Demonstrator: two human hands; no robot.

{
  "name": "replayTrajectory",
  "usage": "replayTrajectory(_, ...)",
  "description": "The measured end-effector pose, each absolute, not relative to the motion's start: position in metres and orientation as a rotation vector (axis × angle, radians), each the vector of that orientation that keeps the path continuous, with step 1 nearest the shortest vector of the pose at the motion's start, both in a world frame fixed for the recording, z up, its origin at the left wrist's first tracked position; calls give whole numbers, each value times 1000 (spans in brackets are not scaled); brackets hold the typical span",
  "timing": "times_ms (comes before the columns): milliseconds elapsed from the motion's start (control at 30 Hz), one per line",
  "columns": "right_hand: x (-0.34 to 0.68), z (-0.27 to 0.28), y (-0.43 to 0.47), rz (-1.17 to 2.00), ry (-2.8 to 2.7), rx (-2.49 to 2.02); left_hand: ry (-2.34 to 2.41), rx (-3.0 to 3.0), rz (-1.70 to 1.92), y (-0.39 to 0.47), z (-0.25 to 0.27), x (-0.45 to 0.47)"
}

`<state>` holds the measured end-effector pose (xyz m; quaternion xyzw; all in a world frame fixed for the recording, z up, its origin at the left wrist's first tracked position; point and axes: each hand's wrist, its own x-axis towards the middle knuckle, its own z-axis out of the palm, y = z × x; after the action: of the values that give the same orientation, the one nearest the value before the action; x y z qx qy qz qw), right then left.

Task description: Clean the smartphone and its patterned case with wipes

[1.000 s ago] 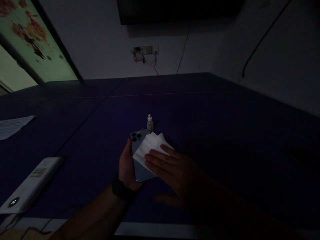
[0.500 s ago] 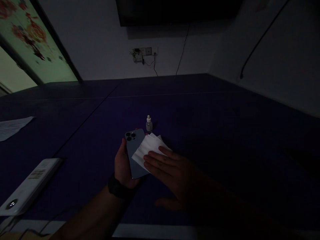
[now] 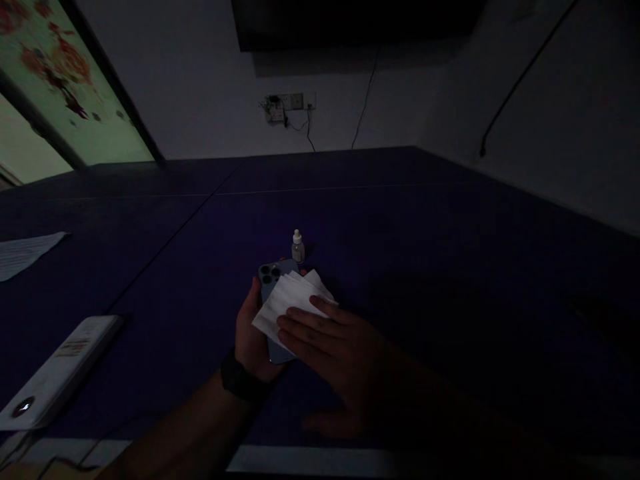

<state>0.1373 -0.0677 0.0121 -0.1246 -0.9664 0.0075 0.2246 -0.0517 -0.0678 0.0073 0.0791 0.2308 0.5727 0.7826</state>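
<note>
My left hand [image 3: 253, 337] is wrapped round a blue smartphone [image 3: 281, 352], its back with the camera lenses turned up. A folded white tissue [image 3: 290, 297] lies over the middle of the phone and hides much of it. Flat on the tissue rest the outstretched fingers of my right hand [image 3: 333, 347], the thumb well apart from them. Just beyond the phone a small dropper bottle [image 3: 298, 250] with a white top stands upright on the dark blue table [image 3: 400, 233].
A long white device [image 3: 65, 367] lies at the left, with cables [image 3: 60, 460] near the table's front edge. Further back on the left is a sheet of paper [image 3: 27, 255]. Wall sockets [image 3: 287, 103] and a dark screen [image 3: 355, 23] are on the far wall.
The tissue under my right hand has shifted left across the phone, covering more of its left side. My left hand and the phone have moved slightly right.
</note>
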Motion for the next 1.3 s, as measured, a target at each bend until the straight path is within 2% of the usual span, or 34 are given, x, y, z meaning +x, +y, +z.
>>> replayTrajectory(200,141,13,-66,6,-2684,-342,527,171,1367,-66,8,-51)
replayTrajectory(700,136,10,-69,95,-2740,-391,472,158,1324,-66,-1,-53)
replayTrajectory(800,138,9,-67,66,-2703,-475,473,166,1349,-65,-1,-53)
replayTrajectory(1100,133,14,-72,44,-2731,-349,425,201,1236,-66,-5,-56)
replayTrajectory(1300,138,11,-67,-40,-2541,-359,435,203,1277,-68,3,-51)
